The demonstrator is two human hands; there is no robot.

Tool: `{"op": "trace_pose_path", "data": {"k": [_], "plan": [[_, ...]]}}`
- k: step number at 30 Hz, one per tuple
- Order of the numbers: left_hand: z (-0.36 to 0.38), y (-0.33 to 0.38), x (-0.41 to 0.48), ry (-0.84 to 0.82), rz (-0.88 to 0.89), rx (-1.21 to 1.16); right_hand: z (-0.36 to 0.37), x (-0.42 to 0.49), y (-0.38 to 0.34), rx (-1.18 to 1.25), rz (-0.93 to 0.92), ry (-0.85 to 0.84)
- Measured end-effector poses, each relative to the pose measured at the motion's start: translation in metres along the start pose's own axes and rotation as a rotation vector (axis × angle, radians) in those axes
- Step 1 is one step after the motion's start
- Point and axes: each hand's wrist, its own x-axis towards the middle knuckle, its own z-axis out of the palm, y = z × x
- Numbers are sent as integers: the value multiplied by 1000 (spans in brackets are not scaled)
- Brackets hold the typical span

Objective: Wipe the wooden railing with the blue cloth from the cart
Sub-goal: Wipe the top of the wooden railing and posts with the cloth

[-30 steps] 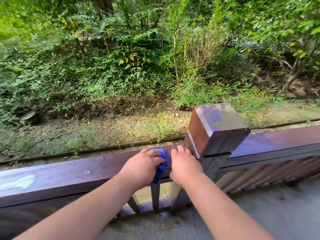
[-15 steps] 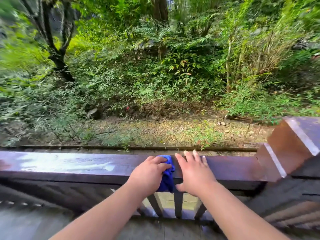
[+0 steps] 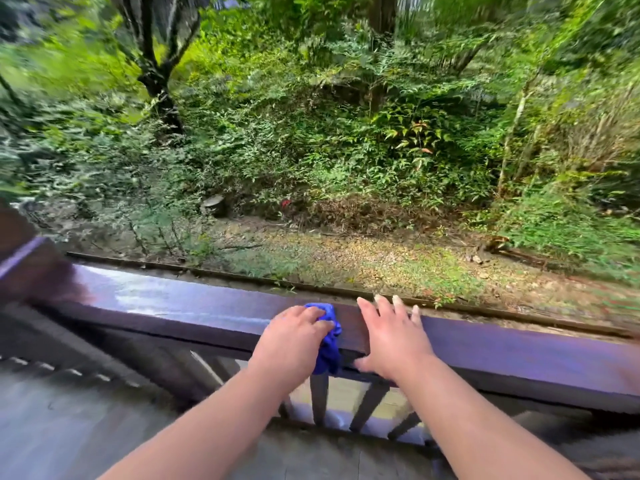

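While green bushes [image 3: 311, 150] grow thick past the dirt, the left hand [image 3: 289, 344] squeezes the blue cloth [image 3: 327, 337] on top of the shiny wet wooden railing [image 3: 180, 306]. Just beside it, the right hand [image 3: 391, 337] lies flat with fingers spread, holding nothing.

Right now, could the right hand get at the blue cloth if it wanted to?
Probably yes. The right hand lies flat on the wooden railing just beside the blue cloth, with only bare rail between them. The left hand covers most of the cloth, but its right edge hangs exposed.
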Motion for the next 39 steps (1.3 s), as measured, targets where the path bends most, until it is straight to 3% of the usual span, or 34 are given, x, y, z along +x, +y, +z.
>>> {"op": "trace_pose_path", "data": {"k": [9, 27, 33, 39], "plan": [[-6, -122, -52, 36, -172, -57, -9, 15, -61, -10, 97, -48], [-12, -117, -50, 50, -249, -78, -2, 21, -73, 35, 158, -87], [-10, -118, -50, 59, -244, -90, -9, 42, -148, 64, -131, 15], [-16, -124, -53, 32, -148, -75, -9, 53, -184, 57, -127, -23]]}}
